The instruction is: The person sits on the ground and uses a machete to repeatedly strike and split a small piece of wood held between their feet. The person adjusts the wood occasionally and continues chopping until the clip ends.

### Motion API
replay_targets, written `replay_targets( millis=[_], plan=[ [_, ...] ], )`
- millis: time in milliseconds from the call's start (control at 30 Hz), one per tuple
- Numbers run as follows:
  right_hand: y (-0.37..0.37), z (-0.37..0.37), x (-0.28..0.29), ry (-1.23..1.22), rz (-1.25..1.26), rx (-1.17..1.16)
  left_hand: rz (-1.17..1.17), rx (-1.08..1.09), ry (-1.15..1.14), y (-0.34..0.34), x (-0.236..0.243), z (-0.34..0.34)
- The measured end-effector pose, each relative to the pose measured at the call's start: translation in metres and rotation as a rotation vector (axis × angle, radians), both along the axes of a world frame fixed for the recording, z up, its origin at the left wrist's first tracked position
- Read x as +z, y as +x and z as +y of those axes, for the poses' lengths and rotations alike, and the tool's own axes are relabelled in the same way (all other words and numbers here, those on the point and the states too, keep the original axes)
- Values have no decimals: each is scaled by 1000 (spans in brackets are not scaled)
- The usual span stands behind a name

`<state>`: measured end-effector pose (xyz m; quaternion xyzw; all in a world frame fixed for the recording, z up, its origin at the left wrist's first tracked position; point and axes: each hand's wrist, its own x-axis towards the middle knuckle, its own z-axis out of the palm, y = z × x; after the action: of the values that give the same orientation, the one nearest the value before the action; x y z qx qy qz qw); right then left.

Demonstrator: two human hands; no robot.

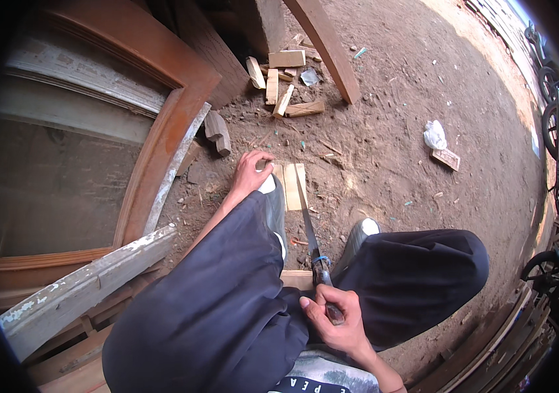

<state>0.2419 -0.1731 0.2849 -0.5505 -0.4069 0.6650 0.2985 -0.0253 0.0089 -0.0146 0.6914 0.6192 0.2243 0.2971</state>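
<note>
My right hand (335, 318) grips the handle of a saw (312, 236), whose long blade runs forward between my shoes to a pale wooden board (294, 187) on the dirt, cutting across its top face or lying over it; I cannot tell which. My left hand (253, 171) is by my left shoe at the board's far left corner, fingers curled down; what they grip is hidden. My legs in dark trousers are bent to either side, over a wooden piece (296, 278) partly hidden beneath them.
Wood offcuts (286, 59) lie beside leaning planks (322, 46) ahead. A framed panel (56, 177) and weathered plank (76, 288) stand left. A white plastic bag (434, 134) lies on a small block to the right. Bicycles (558, 137) line the far right.
</note>
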Motion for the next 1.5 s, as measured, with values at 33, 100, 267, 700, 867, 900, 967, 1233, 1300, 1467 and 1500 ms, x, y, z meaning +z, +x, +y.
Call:
replay_targets(
  millis=[33,100,267,700,867,900,967,1233,1300,1467,1500],
  plan=[
    [-5,2,-3,5,7,-1,1,46,28,3,-3,-5],
    [-9,9,-4,-31,9,16,2,99,52,11,-1,-8],
    [-16,15,-18,-28,53,2,-17,127,47,19,4,-9],
    [-11,36,14,-461,242,-216,147,73,7,31,19,-7],
    [-1,7,-4,-242,208,-180,168,94,-11,26,25,-10],
    [-2,8,0,-291,226,-188,182,87,-6,27,24,-10],
    [-7,7,0,-217,169,-129,152,99,14,27,25,-8],
    [2,19,3,-296,228,-270,134,120,-32,22,20,-11],
    [1,18,-1,-206,208,-195,133,133,-38,24,20,-10],
    [-30,-1,-10,-40,187,-105,110,158,10,19,3,-12],
    [-32,-8,-16,-32,201,-115,102,162,9,19,2,-12]
  ],
)
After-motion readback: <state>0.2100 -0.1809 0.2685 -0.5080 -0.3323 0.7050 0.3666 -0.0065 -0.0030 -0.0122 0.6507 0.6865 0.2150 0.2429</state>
